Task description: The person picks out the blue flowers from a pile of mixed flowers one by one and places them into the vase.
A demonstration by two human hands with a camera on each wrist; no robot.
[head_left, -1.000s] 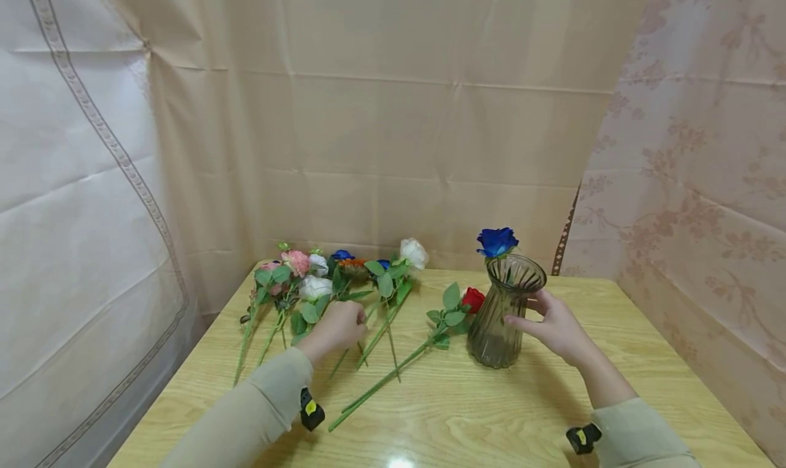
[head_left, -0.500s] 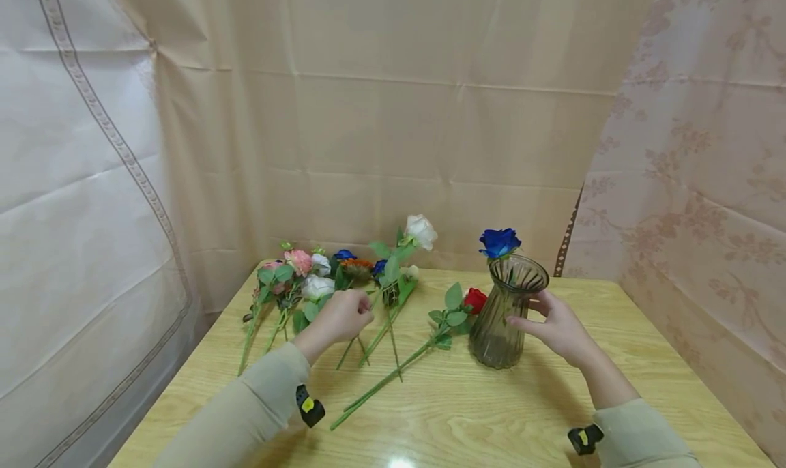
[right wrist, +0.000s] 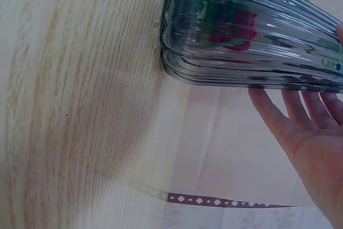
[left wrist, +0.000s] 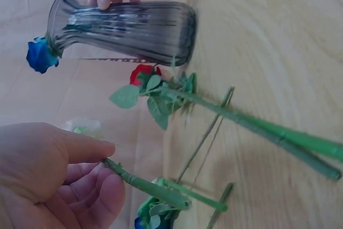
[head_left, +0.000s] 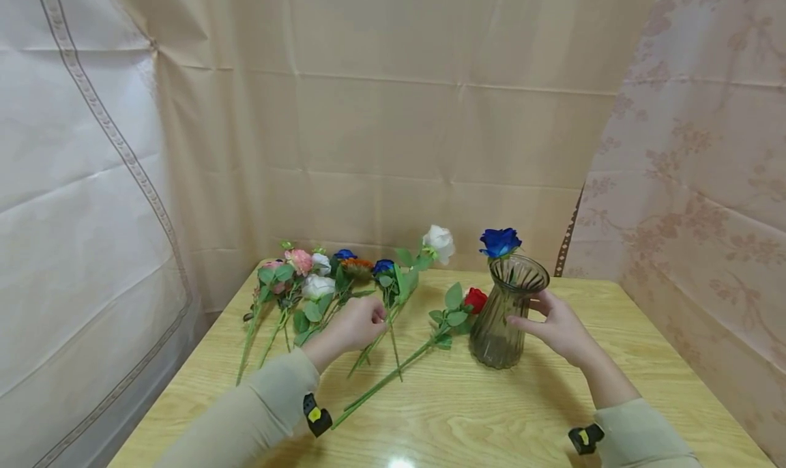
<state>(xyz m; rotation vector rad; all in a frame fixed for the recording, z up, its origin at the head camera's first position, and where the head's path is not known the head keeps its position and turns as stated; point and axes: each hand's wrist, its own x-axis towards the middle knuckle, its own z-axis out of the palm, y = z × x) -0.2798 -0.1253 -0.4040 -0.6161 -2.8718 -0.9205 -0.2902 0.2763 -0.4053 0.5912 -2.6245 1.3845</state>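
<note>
Pinching stem (left wrist: 147, 186); left wrist view clearest.

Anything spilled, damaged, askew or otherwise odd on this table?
Nothing stands out. The vase shows no visible crack, and I see no spill. A blue rose stands in it, the left hand holds a white rose by its stem, and a red rose lies on the table.

Table (head_left: 491, 420) had a light wood-grain top. Ribbed glass vase (head_left: 497, 331) stood on its right part. Red rose (head_left: 475, 300) lay just beside the vase. Farther left lay pink flowers (head_left: 299, 262), white flowers (head_left: 317, 287), blue roses (head_left: 383, 266), an orange flower (head_left: 359, 266).
</note>
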